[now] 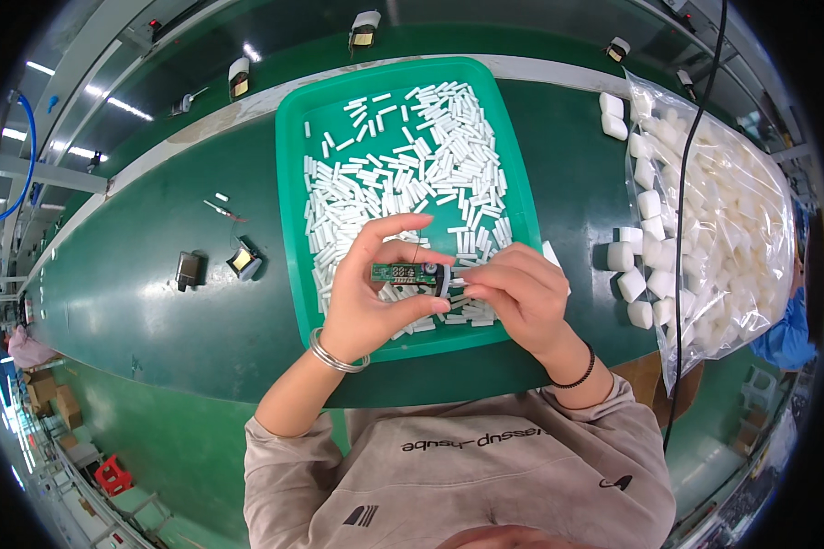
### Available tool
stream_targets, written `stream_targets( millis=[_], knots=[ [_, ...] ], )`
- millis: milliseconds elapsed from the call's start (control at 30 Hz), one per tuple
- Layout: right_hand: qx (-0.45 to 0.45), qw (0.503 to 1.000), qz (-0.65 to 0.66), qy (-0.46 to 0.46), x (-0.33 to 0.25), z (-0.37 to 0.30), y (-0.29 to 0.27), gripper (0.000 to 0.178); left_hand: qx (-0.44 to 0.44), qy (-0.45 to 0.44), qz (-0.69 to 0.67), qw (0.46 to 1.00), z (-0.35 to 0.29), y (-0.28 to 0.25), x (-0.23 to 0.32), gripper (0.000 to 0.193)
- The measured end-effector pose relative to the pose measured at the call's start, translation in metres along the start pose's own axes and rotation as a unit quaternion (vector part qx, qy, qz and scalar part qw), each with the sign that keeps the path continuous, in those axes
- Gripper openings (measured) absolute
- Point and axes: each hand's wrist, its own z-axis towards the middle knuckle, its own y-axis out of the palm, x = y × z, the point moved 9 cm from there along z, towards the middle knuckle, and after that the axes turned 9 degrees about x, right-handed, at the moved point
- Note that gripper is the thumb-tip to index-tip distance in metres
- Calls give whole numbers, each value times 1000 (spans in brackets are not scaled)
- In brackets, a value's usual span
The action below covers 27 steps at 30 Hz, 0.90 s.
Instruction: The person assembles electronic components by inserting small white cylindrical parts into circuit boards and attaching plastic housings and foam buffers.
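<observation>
Over the near half of a green tray (288, 183), my left hand (357, 293) grips a small device with an exposed green circuit board (395, 273) and a dark round end. Its thumb and fingers curl round the device. At that dark end, my right hand (524, 291) pinches a small white cylinder (459, 277); whether it sits inside the device or only touches it I cannot tell. Many similar short white cylinders (453, 128) lie loose in the tray, heaped most thickly at its far right and left middle.
Left of the tray lie a dark boxy part (189, 271), a part with a pale yellow face (243, 261) and a small wired piece (218, 208). On the right, a clear plastic bag (732, 210) of white foam-like plugs spills several onto the green table (156, 320). A black cable (682, 201) hangs before the bag.
</observation>
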Motion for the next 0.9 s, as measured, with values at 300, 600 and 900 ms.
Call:
stream_targets(
  millis=[300,600,900],
  knots=[
    [-14,939,-342,0,16,15,-48,24,77,-10,-1,997,-1,-13,1,68],
    [-116,760,-544,337,83,-33,-136,31,99,-32,-62,993,2,-17,-2,65],
    [-80,955,124,259,25,7,-17,49,91,-6,-170,981,-3,-18,-2,40]
  ],
)
